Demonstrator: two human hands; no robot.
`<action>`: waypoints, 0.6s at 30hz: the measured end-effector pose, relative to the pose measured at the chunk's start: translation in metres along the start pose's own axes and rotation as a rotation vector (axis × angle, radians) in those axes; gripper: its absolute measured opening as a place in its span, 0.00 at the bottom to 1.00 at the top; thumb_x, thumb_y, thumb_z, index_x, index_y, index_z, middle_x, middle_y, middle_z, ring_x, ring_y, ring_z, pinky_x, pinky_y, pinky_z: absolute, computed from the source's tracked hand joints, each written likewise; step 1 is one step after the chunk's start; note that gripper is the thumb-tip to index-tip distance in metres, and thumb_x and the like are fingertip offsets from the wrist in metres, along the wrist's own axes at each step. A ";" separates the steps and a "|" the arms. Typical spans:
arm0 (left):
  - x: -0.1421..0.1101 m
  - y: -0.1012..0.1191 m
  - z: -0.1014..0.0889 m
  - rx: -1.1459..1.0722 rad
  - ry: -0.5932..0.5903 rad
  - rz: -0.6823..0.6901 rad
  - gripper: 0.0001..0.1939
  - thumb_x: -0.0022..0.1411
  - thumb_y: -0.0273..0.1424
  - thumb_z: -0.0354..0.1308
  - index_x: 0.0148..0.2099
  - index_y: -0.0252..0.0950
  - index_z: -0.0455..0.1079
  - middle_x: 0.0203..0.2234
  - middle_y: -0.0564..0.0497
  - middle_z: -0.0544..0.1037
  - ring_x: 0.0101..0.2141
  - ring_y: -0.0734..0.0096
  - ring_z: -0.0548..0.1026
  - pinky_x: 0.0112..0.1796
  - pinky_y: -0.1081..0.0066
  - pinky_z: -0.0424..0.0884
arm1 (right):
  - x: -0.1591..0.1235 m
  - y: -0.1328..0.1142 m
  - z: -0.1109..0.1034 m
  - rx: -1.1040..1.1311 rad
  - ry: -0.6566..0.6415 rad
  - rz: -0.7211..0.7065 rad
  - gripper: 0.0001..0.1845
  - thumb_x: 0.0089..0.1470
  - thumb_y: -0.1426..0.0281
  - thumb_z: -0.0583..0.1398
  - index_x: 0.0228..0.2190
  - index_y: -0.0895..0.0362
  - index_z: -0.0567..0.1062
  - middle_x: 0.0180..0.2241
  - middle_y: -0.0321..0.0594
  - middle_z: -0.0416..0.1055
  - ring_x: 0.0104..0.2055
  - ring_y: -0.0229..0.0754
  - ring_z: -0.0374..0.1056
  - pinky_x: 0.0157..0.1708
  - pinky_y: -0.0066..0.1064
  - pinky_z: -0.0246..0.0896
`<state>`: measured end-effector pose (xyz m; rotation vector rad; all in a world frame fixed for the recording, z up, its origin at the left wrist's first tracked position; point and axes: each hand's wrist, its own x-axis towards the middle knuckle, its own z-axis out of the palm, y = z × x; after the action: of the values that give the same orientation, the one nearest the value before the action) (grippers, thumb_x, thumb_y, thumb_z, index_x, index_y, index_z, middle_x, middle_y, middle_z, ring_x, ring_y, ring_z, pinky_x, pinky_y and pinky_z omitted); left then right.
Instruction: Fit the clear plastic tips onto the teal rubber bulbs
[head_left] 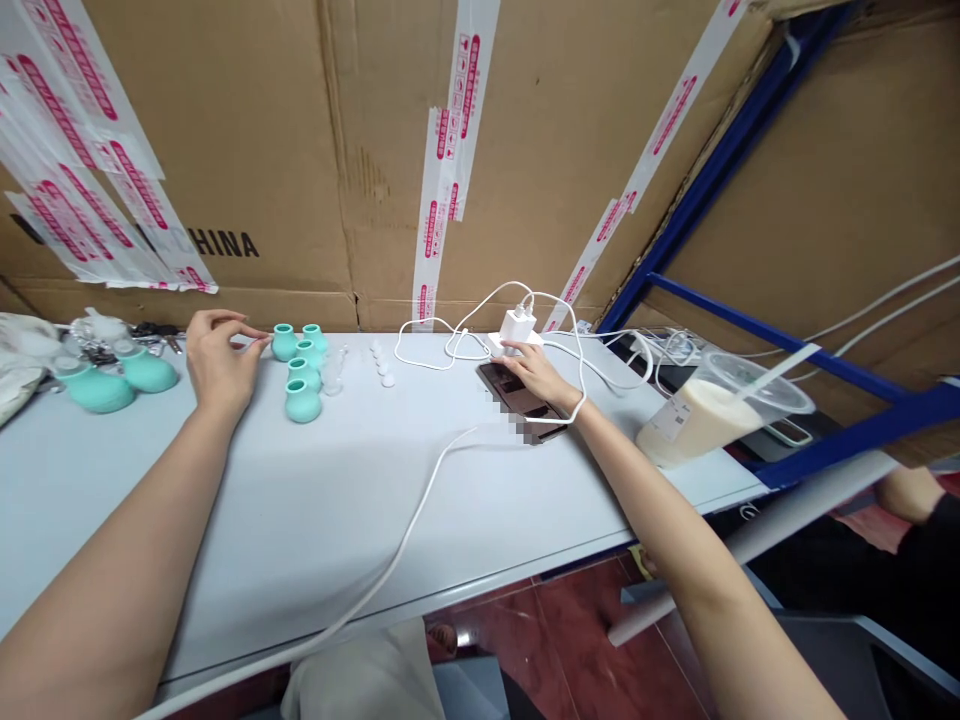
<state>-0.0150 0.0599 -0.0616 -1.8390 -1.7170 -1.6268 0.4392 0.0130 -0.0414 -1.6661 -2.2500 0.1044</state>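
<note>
My left hand [221,362] is at the left of the table, thumb and index finger drawn together in a pinch; anything between them is too small to make out. Its fingertips are right beside a group of small teal rounded pots [303,400] with open necks. Clear plastic pieces [333,374] stand next to those pots, and a short row of small white caps [386,379] lies to their right. My right hand [534,372] rests with fingers stretched out on the upper part of a dark phone [551,432], near a white charger plug [517,324].
Teal bulb-shaped pieces [96,388] and a plastic bag [22,360] sit at the far left. White cables [409,530] cross the table. A cup of pale drink [705,420] stands at the right by a blue metal frame [750,325]. Another person's arm [909,495] shows at the right edge.
</note>
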 end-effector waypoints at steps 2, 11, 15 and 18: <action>0.000 0.000 0.000 0.022 0.009 -0.009 0.06 0.51 0.32 0.59 0.30 0.34 0.72 0.41 0.46 0.72 0.45 0.61 0.69 0.42 0.61 0.72 | -0.003 0.002 -0.002 0.018 0.014 -0.017 0.25 0.63 0.57 0.44 0.47 0.50 0.76 0.59 0.36 0.60 0.61 0.44 0.52 0.62 0.38 0.44; 0.003 -0.005 0.002 0.102 0.074 -0.039 0.06 0.49 0.29 0.56 0.32 0.34 0.67 0.32 0.47 0.73 0.43 0.59 0.69 0.49 0.56 0.65 | -0.028 0.002 -0.013 0.130 0.157 0.185 0.23 0.61 0.59 0.47 0.41 0.55 0.78 0.52 0.43 0.69 0.55 0.46 0.61 0.58 0.40 0.49; 0.003 -0.007 0.003 0.125 0.094 -0.044 0.10 0.48 0.29 0.53 0.36 0.33 0.68 0.31 0.47 0.72 0.43 0.58 0.70 0.49 0.53 0.65 | -0.032 -0.007 -0.004 0.152 0.067 0.428 0.32 0.56 0.52 0.51 0.55 0.58 0.65 0.49 0.47 0.71 0.53 0.50 0.64 0.53 0.43 0.55; 0.002 -0.007 0.004 0.150 0.079 -0.038 0.11 0.48 0.28 0.52 0.37 0.33 0.68 0.32 0.47 0.72 0.43 0.58 0.70 0.49 0.53 0.64 | -0.031 -0.023 -0.001 0.152 0.014 0.467 0.41 0.51 0.45 0.53 0.60 0.56 0.57 0.52 0.48 0.69 0.55 0.53 0.62 0.52 0.46 0.55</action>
<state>-0.0185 0.0662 -0.0649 -1.6619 -1.7969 -1.5176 0.4261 -0.0237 -0.0416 -2.0603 -1.7522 0.3628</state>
